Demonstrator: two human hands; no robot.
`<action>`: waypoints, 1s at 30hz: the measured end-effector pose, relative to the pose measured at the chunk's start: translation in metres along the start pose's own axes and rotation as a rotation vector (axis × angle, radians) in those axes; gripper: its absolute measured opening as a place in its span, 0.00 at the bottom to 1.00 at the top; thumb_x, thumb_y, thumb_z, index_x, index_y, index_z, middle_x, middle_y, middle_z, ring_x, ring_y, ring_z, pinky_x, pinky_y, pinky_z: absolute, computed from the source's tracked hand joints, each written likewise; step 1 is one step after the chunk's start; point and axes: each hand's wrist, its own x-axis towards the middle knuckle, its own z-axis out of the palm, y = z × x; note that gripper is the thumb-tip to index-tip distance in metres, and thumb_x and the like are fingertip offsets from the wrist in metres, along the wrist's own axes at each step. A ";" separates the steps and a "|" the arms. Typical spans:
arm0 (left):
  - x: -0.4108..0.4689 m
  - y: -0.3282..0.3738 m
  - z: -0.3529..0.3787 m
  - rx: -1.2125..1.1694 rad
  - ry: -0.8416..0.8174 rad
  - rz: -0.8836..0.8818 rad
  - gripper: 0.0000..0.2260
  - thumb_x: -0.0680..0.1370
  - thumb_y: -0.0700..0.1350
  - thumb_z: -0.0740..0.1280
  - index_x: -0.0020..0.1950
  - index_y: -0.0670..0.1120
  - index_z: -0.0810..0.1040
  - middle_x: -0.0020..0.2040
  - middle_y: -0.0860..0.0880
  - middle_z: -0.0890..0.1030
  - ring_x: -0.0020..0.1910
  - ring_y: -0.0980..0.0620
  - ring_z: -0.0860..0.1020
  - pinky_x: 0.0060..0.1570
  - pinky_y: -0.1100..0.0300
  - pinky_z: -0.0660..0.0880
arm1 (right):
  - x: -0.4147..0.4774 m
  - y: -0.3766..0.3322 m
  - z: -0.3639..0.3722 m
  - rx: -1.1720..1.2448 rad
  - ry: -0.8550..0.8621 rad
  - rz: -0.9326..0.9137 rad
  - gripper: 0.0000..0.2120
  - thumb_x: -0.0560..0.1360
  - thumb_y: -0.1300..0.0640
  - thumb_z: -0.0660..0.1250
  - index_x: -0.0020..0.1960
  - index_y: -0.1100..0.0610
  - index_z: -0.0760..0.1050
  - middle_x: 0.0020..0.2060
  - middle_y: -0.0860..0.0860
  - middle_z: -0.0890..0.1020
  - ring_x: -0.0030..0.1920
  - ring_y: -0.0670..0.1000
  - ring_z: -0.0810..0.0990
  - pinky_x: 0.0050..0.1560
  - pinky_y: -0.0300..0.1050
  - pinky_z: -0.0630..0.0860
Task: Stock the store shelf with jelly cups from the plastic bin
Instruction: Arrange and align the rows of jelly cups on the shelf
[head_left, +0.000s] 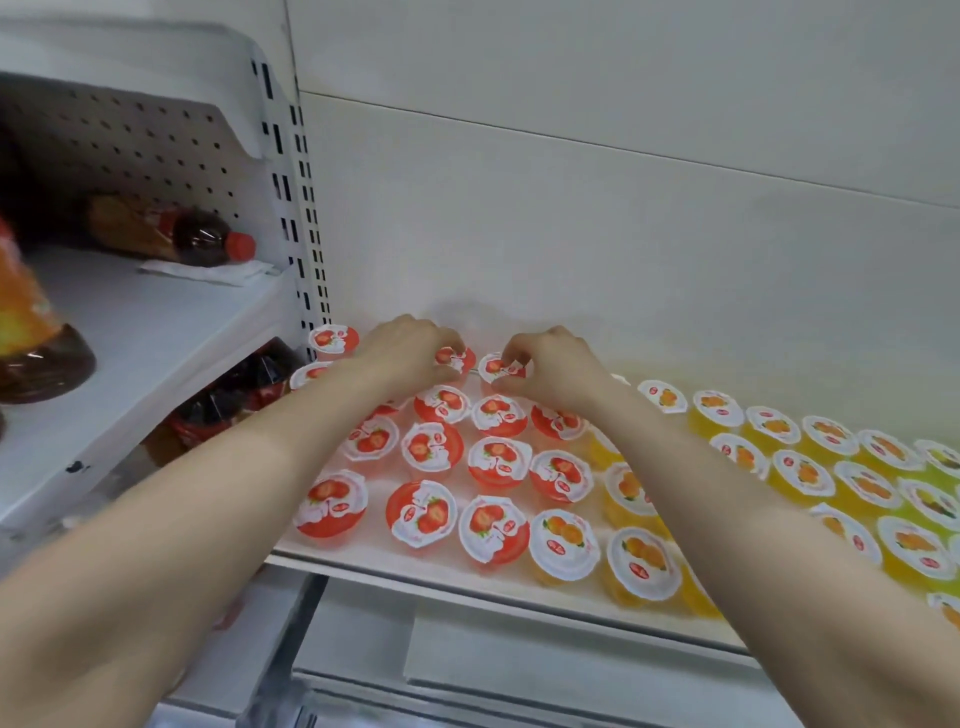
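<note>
As curled fingers (519, 347) pinch, two red jelly cups (496, 367)

Glossy plastic jelly cups (430, 449); matt white shelf (363, 551)

Red (432, 448) and yellow jelly cups (643, 564)

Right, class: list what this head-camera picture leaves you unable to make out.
Head view:
Plastic bin: outside the frame.
Back-row red cups: partly covered by left hand and right hand.
Yellow cups: row cut by right edge.
Lid print: too small, blurred.
Orange bottle: blurred, cut by left edge.
</note>
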 end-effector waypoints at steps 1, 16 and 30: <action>0.001 -0.001 0.000 -0.010 0.002 0.005 0.17 0.76 0.58 0.67 0.64 0.57 0.76 0.58 0.51 0.81 0.57 0.47 0.76 0.51 0.52 0.75 | 0.002 0.001 0.001 0.014 0.003 0.006 0.20 0.73 0.37 0.67 0.57 0.49 0.78 0.52 0.49 0.83 0.57 0.54 0.75 0.56 0.53 0.74; -0.016 -0.013 -0.012 -0.076 0.064 0.101 0.17 0.76 0.59 0.67 0.63 0.55 0.78 0.59 0.50 0.79 0.59 0.47 0.74 0.54 0.52 0.72 | -0.022 -0.009 -0.006 0.086 0.089 0.072 0.16 0.75 0.41 0.68 0.57 0.49 0.79 0.50 0.46 0.83 0.56 0.52 0.74 0.55 0.51 0.73; -0.050 0.006 -0.020 -0.039 -0.054 0.176 0.18 0.73 0.61 0.68 0.61 0.57 0.79 0.57 0.54 0.81 0.57 0.50 0.76 0.53 0.52 0.75 | -0.048 -0.036 -0.009 0.016 -0.032 0.066 0.21 0.67 0.33 0.70 0.52 0.45 0.81 0.47 0.44 0.82 0.50 0.48 0.76 0.50 0.49 0.77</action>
